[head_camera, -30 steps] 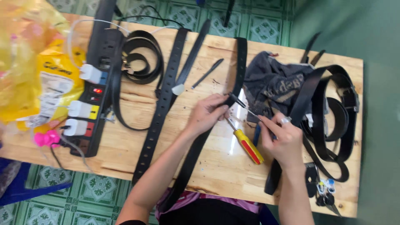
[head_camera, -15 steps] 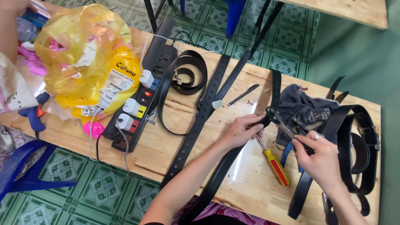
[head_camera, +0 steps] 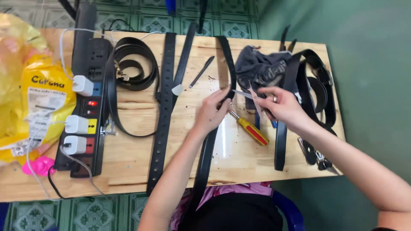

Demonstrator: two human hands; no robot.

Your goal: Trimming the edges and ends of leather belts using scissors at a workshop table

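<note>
My left hand pinches a long black belt that runs from the table's far edge down toward my lap. My right hand grips a pair of metal scissors with blue handles. Their blades are apart and point left at the belt, right beside my left fingers. A screwdriver with a yellow and red handle lies on the wooden table just below both hands, its tip under the left hand.
A dark cloth and several black belts are piled at the right. A flat belt, a coiled belt and a black pen lie in the middle. A power strip with white chargers and a yellow bag are at the left.
The camera view has shifted and levelled. Both hands stay together at the belt, and the scissors remain at the belt by the left fingers.
</note>
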